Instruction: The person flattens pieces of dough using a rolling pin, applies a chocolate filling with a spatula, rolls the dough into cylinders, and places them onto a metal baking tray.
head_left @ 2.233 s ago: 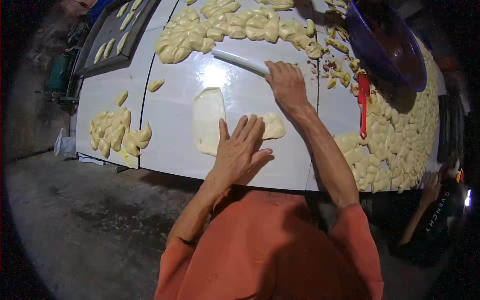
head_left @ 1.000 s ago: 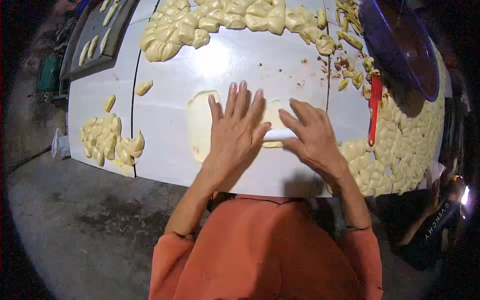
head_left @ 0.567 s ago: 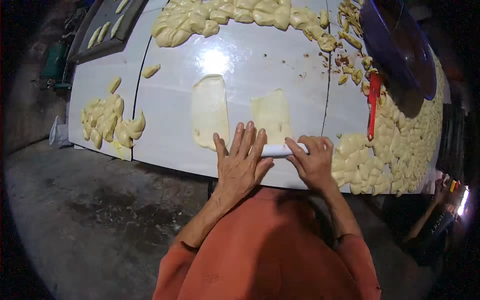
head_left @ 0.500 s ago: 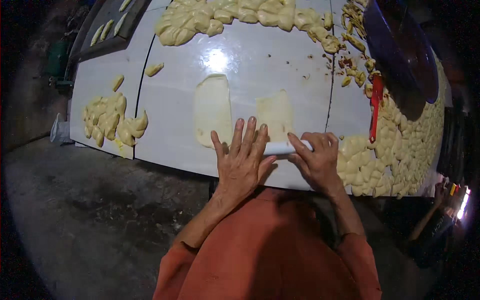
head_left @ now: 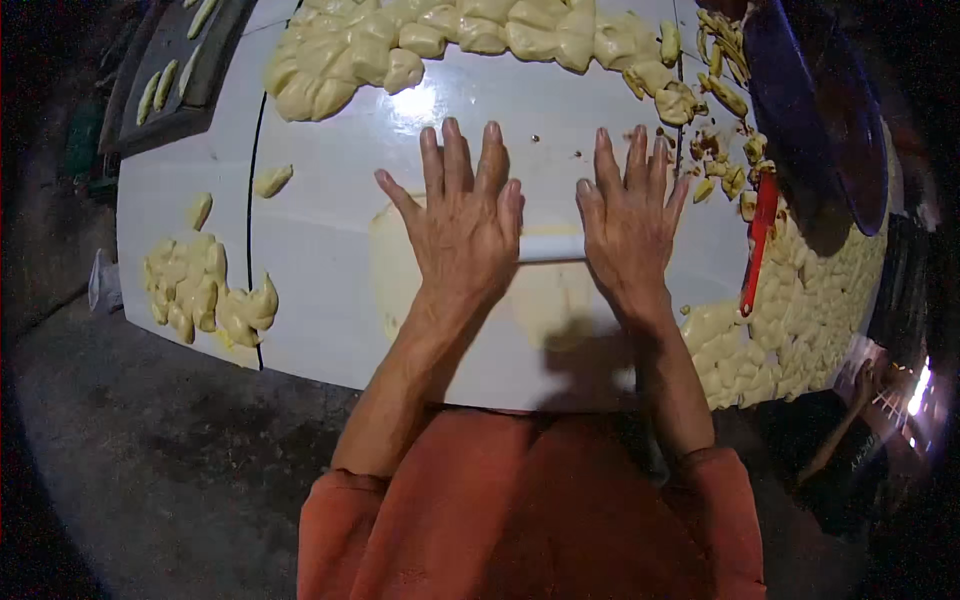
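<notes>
A white rolling pin (head_left: pixel 552 248) lies crosswise on the pale table top. My left hand (head_left: pixel 463 225) rests flat over its left end, fingers stretched forward and apart. Over the other end lies my right hand (head_left: pixel 630 225), also flat with spread fingers; both palms hide the pin's ends. Beneath and just nearer than the pin is a thin rolled dough sheet (head_left: pixel 545 305), partly shaded by my right arm. A second flattened dough sheet (head_left: pixel 390 265) lies to its left, partly covered by my left hand and forearm.
Dough lumps line the table's back (head_left: pixel 430 40), with a smaller pile (head_left: pixel 205 280) at left. Many dough pieces (head_left: pixel 800 310) cover the right side, where a long red tool (head_left: pixel 760 245) lies beside a purple basin (head_left: pixel 820 130). A dark tray (head_left: pixel 205 100) holds dough strips at far left.
Both hands and the rolling pin have moved forward, away from me, over the right dough sheet. My right hand has gone from curled round the pin to flat with spread fingers.
</notes>
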A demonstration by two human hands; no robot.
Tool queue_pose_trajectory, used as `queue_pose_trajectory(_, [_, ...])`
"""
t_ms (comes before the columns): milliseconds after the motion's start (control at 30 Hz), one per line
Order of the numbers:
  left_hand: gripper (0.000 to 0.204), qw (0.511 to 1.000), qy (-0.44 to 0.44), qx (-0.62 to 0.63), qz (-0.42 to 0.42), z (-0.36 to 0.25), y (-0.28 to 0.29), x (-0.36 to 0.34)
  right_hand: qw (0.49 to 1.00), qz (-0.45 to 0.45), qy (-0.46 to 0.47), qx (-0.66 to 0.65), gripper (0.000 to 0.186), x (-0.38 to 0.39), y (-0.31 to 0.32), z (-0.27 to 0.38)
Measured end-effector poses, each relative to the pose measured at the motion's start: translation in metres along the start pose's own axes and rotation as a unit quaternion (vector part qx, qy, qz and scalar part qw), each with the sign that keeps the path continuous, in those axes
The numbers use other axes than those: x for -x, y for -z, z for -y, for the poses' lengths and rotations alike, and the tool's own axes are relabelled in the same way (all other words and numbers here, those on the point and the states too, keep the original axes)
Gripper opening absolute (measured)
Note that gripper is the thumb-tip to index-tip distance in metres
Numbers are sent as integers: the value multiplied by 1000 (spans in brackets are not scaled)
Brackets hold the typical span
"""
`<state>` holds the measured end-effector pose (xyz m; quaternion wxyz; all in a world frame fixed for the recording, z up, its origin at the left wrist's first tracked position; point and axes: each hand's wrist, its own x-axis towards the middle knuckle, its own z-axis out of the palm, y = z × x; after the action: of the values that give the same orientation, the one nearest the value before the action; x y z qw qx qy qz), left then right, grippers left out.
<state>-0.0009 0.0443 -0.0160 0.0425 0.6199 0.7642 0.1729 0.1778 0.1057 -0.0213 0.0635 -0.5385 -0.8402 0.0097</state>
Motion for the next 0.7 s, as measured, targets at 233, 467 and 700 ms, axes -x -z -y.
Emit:
queue_pose_trajectory(233, [54, 979, -111, -49, -164, 26, -31, -99, 981, -137, 77, -112, 62, -76, 6, -20])
queue_pose_trajectory(467, [47, 982, -139, 61, -117, 35, 27, -53, 983, 35, 113, -138, 50, -14, 19, -50])
queue_pose_trajectory(700, [60, 980, -157, 49, 112, -2, 51, 72, 964, -20, 214, -154, 63, 46, 44, -27])
